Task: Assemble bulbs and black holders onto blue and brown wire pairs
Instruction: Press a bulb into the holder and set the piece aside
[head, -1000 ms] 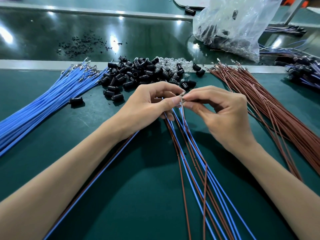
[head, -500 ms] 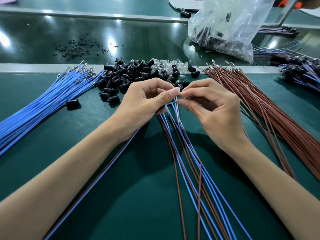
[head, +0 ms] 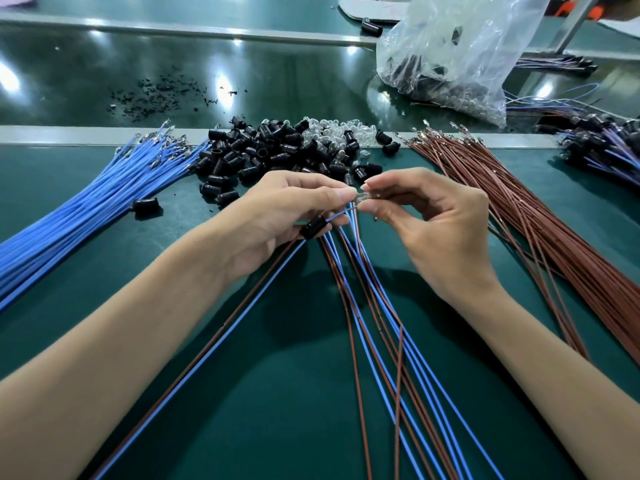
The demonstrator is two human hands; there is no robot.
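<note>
The right hand [head: 436, 233] pinched a small clear bulb [head: 362, 199] between thumb and forefinger. The left hand [head: 284, 216] met it tip to tip and pinched the ends of the wire pair [head: 242, 313] at the bulb's base. I couldn't tell whether the contacts had seated.

A black holder [head: 313, 227] sat on that pair just below the left pinch, against the curled lower fingers. If those fingers eased, I judged it could slide down the wires, away from the grip.

The bulb looked slick and tiny. An off-line push might pop it out, dropping it among the loose pairs [head: 374, 306] fanned beneath both hands.
</note>
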